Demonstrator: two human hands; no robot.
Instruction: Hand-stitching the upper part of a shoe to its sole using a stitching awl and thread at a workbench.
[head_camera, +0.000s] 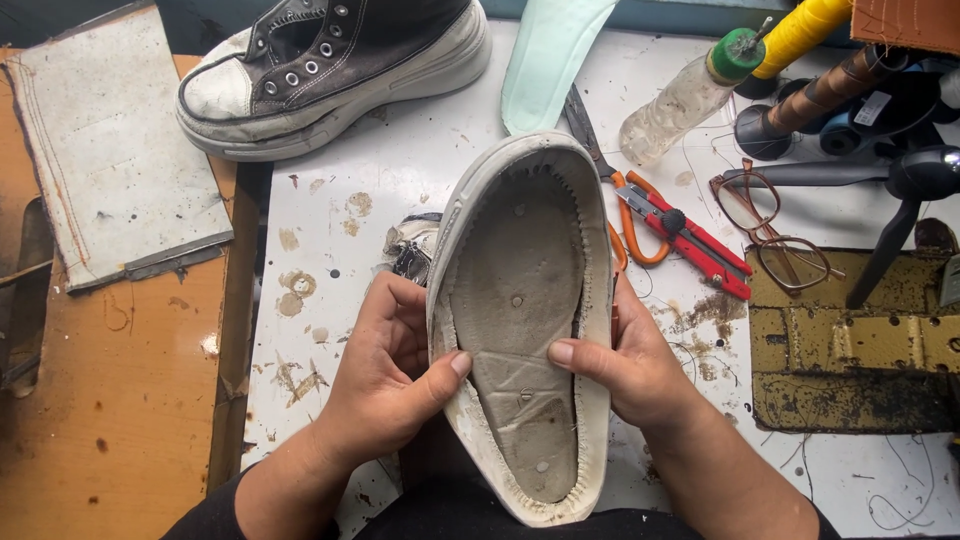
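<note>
Fingers of left hand and right hand clamp the sides of a worn white shoe upper, inside up, at the bench's near edge.

Two hands, left hand and right hand, around one shoe sole. Beyond the sole: one sneaker, one insole, one bottle, one cutter, one scissors, one pair of glasses.
</note>
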